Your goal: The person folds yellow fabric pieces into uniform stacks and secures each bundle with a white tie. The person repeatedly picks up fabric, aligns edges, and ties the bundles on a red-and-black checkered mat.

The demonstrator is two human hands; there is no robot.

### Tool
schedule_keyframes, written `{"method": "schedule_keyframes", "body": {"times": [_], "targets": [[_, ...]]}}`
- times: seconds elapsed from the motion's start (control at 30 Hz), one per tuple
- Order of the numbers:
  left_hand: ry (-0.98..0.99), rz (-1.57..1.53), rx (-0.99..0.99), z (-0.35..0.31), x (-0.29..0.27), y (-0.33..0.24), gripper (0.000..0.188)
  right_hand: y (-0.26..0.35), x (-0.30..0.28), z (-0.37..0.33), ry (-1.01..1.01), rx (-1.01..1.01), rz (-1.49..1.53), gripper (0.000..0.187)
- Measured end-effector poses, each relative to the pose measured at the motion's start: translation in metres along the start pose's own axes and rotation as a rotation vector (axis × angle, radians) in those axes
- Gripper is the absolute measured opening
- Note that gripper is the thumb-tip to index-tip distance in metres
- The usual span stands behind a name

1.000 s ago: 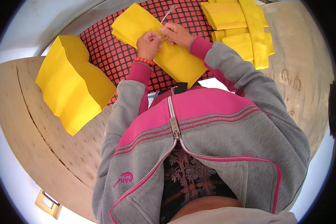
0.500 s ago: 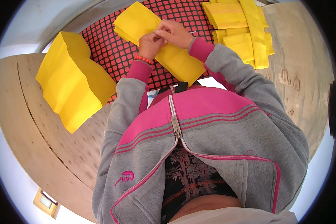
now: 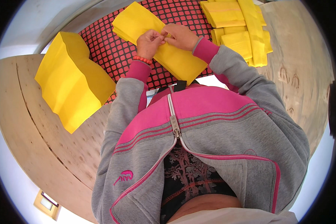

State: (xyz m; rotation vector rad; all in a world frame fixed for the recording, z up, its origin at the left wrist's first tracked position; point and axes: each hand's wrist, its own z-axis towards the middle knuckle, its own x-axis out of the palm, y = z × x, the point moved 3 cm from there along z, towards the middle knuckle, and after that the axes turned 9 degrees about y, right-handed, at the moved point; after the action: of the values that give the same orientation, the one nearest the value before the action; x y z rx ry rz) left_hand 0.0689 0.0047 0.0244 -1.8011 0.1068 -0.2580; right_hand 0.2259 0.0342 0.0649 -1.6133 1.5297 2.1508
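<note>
A folded stack of yellow fabric (image 3: 183, 61) lies slantwise in front of me on a red-and-black patterned cloth. Over its middle, my left hand (image 3: 148, 44) and my right hand (image 3: 180, 36) meet with fingertips close together. Both hands are closed in a pinch. A thin white strand (image 3: 155, 35) shows at the left fingers; most of it is hidden, and its exact kind is too small to make out. A red bead bracelet (image 3: 142, 59) circles my left wrist.
At left, a loose creased yellow sheet (image 3: 72, 84) stands partly raised over the cloth and wooden table (image 3: 74, 149). Several folded yellow bundles (image 3: 235, 43) are piled at right, a yellow band across them. The patterned cloth (image 3: 104, 46) runs beneath the stack.
My right hand has turned and shifted slightly right, its fingers now bent downward. The white end that stuck out beside it no longer shows there. The yellow stack stays nearly in place.
</note>
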Motion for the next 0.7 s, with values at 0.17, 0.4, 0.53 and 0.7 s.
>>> {"method": "schedule_keyframes", "body": {"times": [0.17, 0.4, 0.53, 0.7], "targets": [[0.015, 0.005, -0.005, 0.001, -0.003, 0.000, 0.007, -0.003, 0.000, 0.000, -0.103, -0.014, -0.099, 0.011], [0.033, -0.120, -0.025, 0.004, -0.009, 0.005, 0.009, -0.007, 0.007, -0.004, 0.027, 0.020, 0.122, 0.011], [0.015, -0.051, -0.025, 0.004, -0.008, 0.007, 0.009, -0.007, 0.004, -0.003, 0.085, 0.024, 0.080, 0.012], [-0.013, 0.135, 0.028, 0.002, -0.005, 0.004, 0.010, -0.014, -0.004, 0.010, -0.011, 0.015, 0.060, 0.015]]}}
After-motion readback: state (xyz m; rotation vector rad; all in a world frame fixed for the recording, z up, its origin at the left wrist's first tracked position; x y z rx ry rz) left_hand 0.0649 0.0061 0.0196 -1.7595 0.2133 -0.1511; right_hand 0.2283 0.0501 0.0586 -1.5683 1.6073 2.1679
